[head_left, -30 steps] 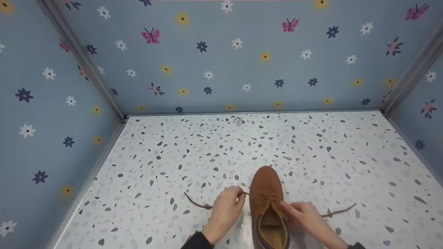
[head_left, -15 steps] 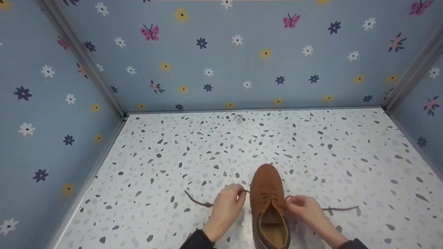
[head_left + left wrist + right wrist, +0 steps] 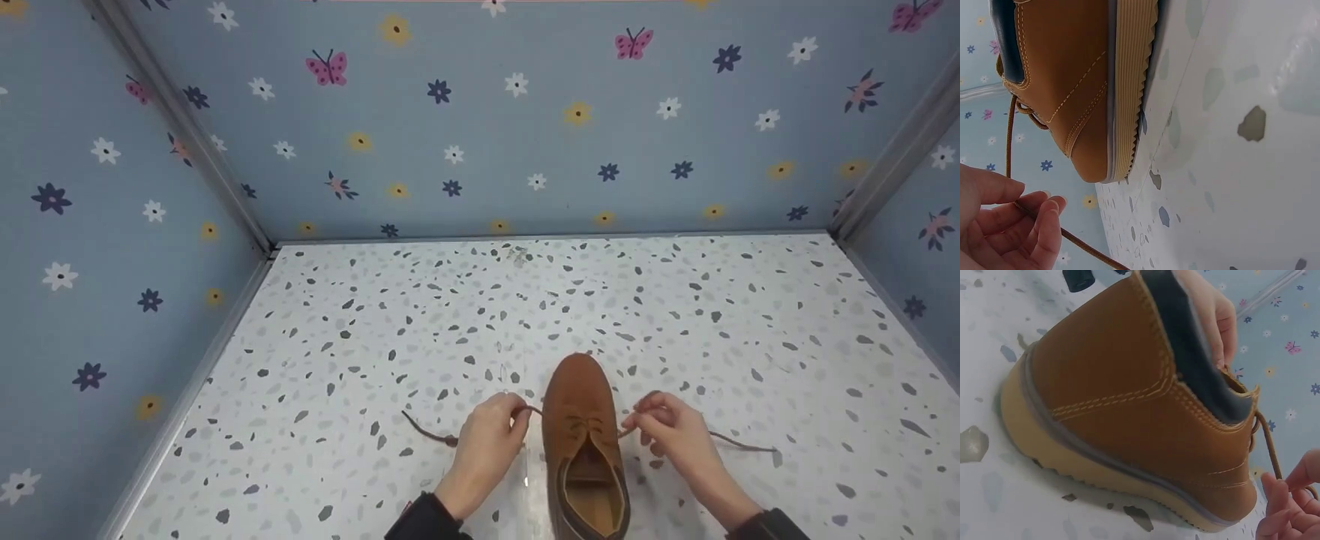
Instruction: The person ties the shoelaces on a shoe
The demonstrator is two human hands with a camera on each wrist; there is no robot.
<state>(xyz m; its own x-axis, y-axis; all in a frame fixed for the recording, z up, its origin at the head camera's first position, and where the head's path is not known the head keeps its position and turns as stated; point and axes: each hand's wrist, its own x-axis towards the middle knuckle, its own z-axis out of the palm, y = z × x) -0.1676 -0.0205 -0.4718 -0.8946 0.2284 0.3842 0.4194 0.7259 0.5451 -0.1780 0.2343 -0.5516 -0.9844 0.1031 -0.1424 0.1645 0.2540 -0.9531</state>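
The shoe (image 3: 576, 394) sits on the tabletop (image 3: 337, 300) between left hand (image 3: 487, 436) and right hand (image 3: 679, 436), each pinching the lace (image 3: 1009, 135) in closed fingertips; even, gentle outward tension should keep both sides balanced.

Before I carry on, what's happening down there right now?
A person has a brown shoe on the speckled surface, toe pointing away from them. The left hand pinches the left lace and the right hand pinches the right lace, one on each side of the shoe. No bow is tied; the loose ends trail outward to either side.
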